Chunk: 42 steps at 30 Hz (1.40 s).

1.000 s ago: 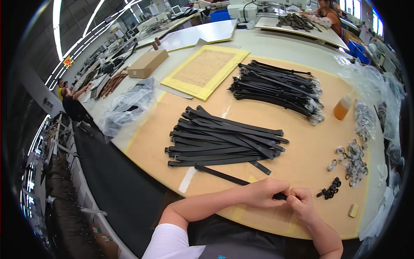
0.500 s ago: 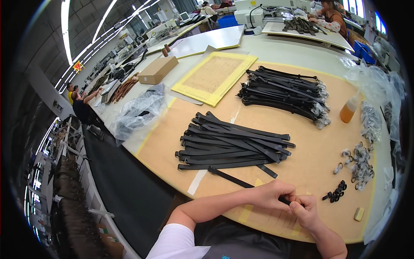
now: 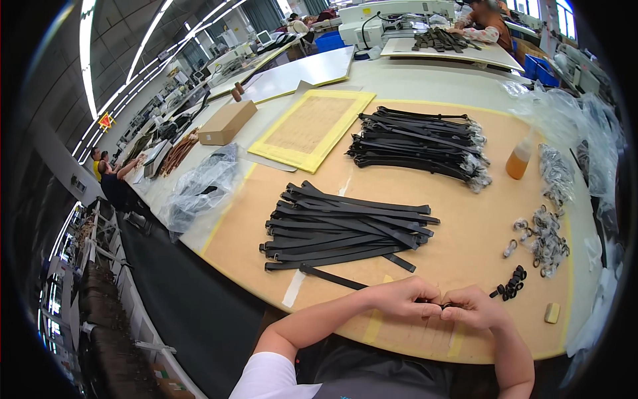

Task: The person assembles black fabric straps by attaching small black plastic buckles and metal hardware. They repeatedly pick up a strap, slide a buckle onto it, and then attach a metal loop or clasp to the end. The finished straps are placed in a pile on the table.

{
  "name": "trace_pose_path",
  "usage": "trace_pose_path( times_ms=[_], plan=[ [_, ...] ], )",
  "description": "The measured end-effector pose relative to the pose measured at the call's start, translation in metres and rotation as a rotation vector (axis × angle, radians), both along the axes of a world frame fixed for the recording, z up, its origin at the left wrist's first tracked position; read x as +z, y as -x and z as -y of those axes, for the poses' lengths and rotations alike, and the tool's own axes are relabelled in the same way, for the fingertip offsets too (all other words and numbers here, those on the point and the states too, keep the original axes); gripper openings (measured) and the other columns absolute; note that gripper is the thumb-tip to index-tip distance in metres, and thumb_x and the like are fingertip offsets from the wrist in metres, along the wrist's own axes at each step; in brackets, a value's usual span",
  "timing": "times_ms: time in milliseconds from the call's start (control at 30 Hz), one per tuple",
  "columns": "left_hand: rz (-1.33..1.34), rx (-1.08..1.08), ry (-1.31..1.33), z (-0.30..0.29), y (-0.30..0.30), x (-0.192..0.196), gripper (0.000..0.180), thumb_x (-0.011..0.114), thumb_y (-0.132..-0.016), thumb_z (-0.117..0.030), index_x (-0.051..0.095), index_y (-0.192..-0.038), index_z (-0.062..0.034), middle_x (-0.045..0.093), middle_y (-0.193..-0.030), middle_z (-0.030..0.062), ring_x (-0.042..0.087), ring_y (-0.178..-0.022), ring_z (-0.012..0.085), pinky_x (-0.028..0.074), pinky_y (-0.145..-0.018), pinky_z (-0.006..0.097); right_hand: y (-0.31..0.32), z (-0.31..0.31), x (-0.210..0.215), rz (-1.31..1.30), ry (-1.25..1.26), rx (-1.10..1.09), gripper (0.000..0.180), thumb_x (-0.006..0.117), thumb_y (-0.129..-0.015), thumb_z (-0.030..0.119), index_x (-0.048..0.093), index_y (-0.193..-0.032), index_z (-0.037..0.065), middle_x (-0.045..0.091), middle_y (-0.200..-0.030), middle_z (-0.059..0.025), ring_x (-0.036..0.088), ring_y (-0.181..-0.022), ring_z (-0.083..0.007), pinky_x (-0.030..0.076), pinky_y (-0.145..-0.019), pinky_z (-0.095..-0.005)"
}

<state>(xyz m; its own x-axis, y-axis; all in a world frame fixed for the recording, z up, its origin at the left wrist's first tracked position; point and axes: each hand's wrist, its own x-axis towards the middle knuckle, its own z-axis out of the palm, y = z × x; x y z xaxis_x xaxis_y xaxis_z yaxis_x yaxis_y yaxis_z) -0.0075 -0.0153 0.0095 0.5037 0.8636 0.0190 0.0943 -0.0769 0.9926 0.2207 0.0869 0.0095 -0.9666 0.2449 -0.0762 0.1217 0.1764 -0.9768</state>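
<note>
A single black strap (image 3: 332, 278) lies at the front of the table, and its far end passes under my left hand (image 3: 407, 297). Both hands meet close to the table's front edge. A small dark piece (image 3: 446, 306), apparently this strap's end, shows between the pinched fingertips of my left hand and my right hand (image 3: 473, 308). The fingers cover most of it, so I cannot tell whether a ring is on it. Just beyond lies a loose pile of black straps with buckles (image 3: 345, 226). Several small black loops (image 3: 512, 284) sit right of my right hand.
Bundled black straps (image 3: 419, 143) with plastic-wrapped ends lie farther back. Right of them are a bottle of amber liquid (image 3: 518, 159), wrapped metal rings (image 3: 548, 243) and a yellowish block (image 3: 551, 312). A yellow-edged board (image 3: 312, 130), cardboard box (image 3: 227, 123) and plastic bag (image 3: 206, 183) lie left.
My hands have turned so their fingertips now meet level, and my right hand has opened out from a tighter fist. The view has shifted slightly, moving the scene left.
</note>
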Motion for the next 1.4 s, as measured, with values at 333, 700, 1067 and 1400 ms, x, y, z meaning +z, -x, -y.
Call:
trace_pose_path(
  times_ms=[333, 700, 1067, 1400],
  plan=[
    [-0.059, 0.134, -0.194, 0.000, -0.004, -0.014, 0.031, 0.067, -0.096, -0.022, 0.057, -0.076, 0.0002, 0.047, -0.062, 0.0033, 0.041, -0.059, 0.0089, 0.033, -0.052, 0.030, 0.002, -0.004, 0.006, 0.051, -0.041, 0.044, 0.027, 0.062, -0.099, 0.026, 0.066, -0.104, -0.001, 0.064, -0.083, -0.0089, 0.057, -0.078, -0.0140, 0.048, -0.073, -0.0306],
    [-0.030, 0.146, -0.194, 0.000, -0.006, -0.007, 0.033, 0.069, -0.094, -0.019, 0.056, -0.071, -0.0005, 0.044, -0.059, 0.0027, 0.039, -0.056, 0.0079, 0.031, -0.050, 0.030, 0.003, -0.002, 0.012, 0.066, 0.047, 0.072, 0.032, 0.064, -0.100, 0.032, 0.066, -0.099, 0.000, 0.059, -0.077, -0.0027, 0.051, -0.076, -0.0095, 0.044, -0.069, -0.0280],
    [0.059, 0.060, -0.057, 0.002, -0.006, -0.004, 0.034, 0.068, -0.095, -0.021, 0.055, -0.072, -0.0015, 0.045, -0.062, -0.0010, 0.038, -0.058, 0.0064, 0.030, -0.050, 0.028, 0.004, 0.006, 0.004, 0.050, 0.226, 0.040, 0.031, 0.070, -0.097, 0.031, 0.066, -0.089, 0.001, 0.055, -0.074, 0.0045, 0.046, -0.073, -0.0045, 0.039, -0.064, -0.0246],
    [0.130, 0.015, 0.194, 0.001, 0.001, -0.016, 0.026, 0.068, -0.096, -0.020, 0.059, -0.081, -0.0013, 0.051, -0.073, -0.0051, 0.043, -0.068, 0.0034, 0.035, -0.057, 0.024, 0.007, 0.010, 0.003, 0.037, 0.315, 0.005, 0.028, 0.063, -0.100, 0.026, 0.063, -0.085, 0.003, 0.049, -0.070, 0.0072, 0.041, -0.069, -0.0032, 0.035, -0.060, -0.0241]
  ],
)
